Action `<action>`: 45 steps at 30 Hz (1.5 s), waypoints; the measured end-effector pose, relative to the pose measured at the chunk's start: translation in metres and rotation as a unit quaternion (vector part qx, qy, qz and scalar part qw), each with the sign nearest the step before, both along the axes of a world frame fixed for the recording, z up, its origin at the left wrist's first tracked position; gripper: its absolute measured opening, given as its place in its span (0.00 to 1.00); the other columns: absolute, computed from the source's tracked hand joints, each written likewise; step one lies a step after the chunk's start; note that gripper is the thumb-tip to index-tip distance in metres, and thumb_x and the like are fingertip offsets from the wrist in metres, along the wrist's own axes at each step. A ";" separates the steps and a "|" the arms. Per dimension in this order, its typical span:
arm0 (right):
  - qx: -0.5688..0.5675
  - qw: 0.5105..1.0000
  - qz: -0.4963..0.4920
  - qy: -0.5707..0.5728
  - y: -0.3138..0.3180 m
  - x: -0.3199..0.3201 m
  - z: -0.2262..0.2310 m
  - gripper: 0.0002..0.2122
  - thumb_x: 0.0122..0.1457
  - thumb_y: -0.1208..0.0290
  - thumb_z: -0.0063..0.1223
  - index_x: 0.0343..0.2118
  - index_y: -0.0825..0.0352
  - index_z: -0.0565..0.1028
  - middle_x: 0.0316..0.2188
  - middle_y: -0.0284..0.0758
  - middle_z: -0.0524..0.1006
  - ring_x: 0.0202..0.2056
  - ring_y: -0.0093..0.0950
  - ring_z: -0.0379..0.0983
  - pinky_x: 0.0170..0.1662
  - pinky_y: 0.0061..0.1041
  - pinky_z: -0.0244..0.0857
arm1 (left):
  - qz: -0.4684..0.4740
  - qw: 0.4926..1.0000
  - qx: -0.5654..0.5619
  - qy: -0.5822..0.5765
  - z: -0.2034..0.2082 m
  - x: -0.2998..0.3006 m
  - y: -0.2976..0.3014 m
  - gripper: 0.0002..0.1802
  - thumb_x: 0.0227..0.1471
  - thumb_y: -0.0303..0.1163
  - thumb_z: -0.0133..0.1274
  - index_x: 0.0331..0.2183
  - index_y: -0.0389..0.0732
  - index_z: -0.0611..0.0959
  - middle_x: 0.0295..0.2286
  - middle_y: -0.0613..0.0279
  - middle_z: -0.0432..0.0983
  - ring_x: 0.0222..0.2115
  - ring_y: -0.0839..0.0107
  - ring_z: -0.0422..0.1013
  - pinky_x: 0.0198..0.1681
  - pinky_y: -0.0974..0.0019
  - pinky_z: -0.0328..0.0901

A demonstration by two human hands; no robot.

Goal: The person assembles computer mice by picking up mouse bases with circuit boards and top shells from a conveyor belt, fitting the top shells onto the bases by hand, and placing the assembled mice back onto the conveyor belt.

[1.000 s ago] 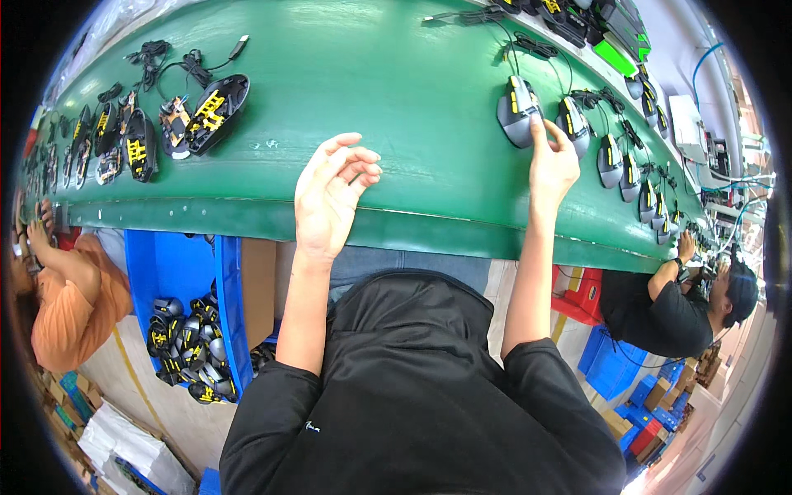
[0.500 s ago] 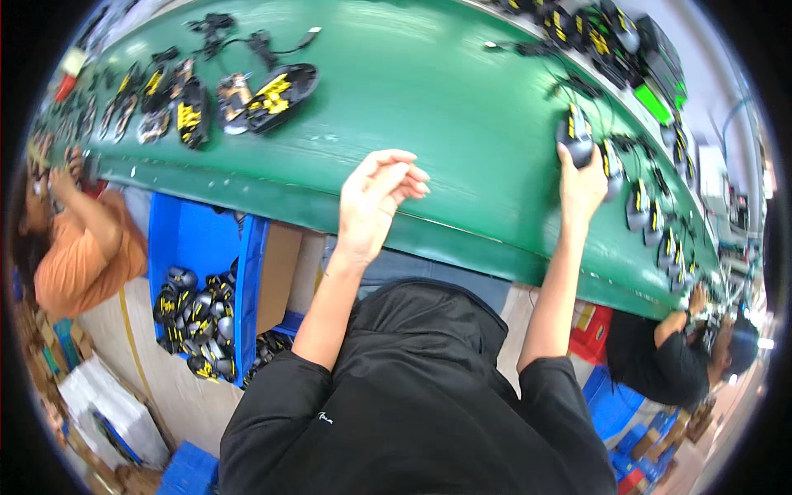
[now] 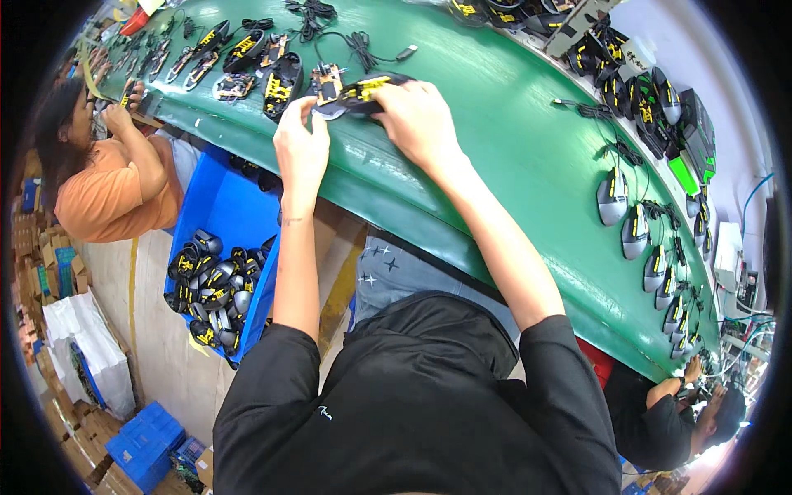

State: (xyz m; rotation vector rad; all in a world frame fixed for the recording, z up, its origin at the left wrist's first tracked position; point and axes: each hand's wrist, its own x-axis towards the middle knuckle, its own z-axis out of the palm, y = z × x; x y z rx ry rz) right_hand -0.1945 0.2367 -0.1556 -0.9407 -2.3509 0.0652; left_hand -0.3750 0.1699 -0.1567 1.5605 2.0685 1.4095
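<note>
Over the green work surface (image 3: pixel 495 107), my two hands are at an opened computer mouse. My left hand (image 3: pixel 301 153) has its fingertips closed at the left edge of the mouse base (image 3: pixel 327 91), which carries a brown circuit board. My right hand (image 3: pixel 421 124) grips the black mouse shell (image 3: pixel 367 89), whose inside shows yellow parts. Part of the shell is hidden under my right fingers. Behind them, the base's black cable (image 3: pixel 360 49) lies bundled, its plug pointing right.
More opened mice (image 3: pixel 280 82) line the surface to the left. Closed grey-and-black mice (image 3: pixel 612 198) with cables stand along the right. Below, a blue bin (image 3: pixel 219 190) holds many mouse shells (image 3: pixel 216 285). A co-worker in orange (image 3: pixel 115 190) sits left, another in black (image 3: pixel 660 425) right.
My right hand has let go of a closed mouse on the right and come left onto the opened mouse's shell. My left hand has moved to its base. The view has turned leftward.
</note>
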 end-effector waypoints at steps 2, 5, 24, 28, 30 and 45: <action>-0.113 0.987 -0.092 0.062 -0.017 0.016 0.023 0.14 0.54 0.64 0.57 0.38 0.68 0.75 0.35 0.41 0.79 0.42 0.39 0.75 0.49 0.35 0.66 | 0.007 0.997 0.000 0.074 -0.008 -0.003 0.016 0.15 0.52 0.28 0.53 0.42 0.32 0.77 0.39 0.43 0.76 0.42 0.49 0.72 0.49 0.54 0.65; -0.286 0.876 -0.248 0.298 -0.035 0.079 0.024 0.23 0.58 0.53 0.55 0.44 0.72 0.76 0.36 0.47 0.80 0.40 0.40 0.78 0.47 0.32 0.68 | 0.019 0.990 -0.012 0.141 -0.007 0.004 0.031 0.20 0.52 0.32 0.55 0.45 0.31 0.76 0.40 0.42 0.76 0.42 0.46 0.71 0.49 0.53 0.64; -0.202 0.822 -0.499 0.184 -0.118 0.211 0.014 0.29 0.49 0.59 0.66 0.53 0.65 0.72 0.45 0.47 0.75 0.46 0.42 0.72 0.51 0.37 0.65 | -0.064 0.988 -0.127 -0.056 0.007 0.075 0.023 0.40 0.32 0.36 0.73 0.45 0.28 0.72 0.39 0.46 0.74 0.37 0.59 0.75 0.41 0.60 0.70; -0.063 0.848 -0.466 0.245 -0.128 0.208 0.024 0.19 0.52 0.72 0.64 0.48 0.66 0.76 0.46 0.40 0.77 0.46 0.33 0.73 0.50 0.30 0.65 | -0.176 0.872 -0.102 -0.446 0.005 0.123 -0.022 0.27 0.41 0.21 0.66 0.45 0.32 0.75 0.36 0.59 0.75 0.33 0.73 0.75 0.38 0.69 0.71; -0.094 0.839 -0.405 0.350 -0.142 0.184 0.032 0.14 0.55 0.74 0.62 0.44 0.68 0.78 0.37 0.35 0.80 0.37 0.24 0.75 0.44 0.23 0.68 | -0.228 0.800 -0.112 -0.543 0.004 0.137 -0.037 0.20 0.44 0.17 0.62 0.42 0.33 0.77 0.33 0.63 0.76 0.31 0.74 0.74 0.36 0.72 0.71; -0.269 0.794 -0.331 0.433 -0.147 0.095 0.041 0.11 0.52 0.82 0.61 0.40 0.70 0.78 0.31 0.36 0.82 0.29 0.20 0.78 0.33 0.20 0.73 | -0.318 0.756 -0.176 -0.545 0.003 0.156 -0.062 0.35 0.47 0.18 0.58 0.57 0.38 0.67 0.43 0.60 0.73 0.43 0.73 0.72 0.46 0.69 0.70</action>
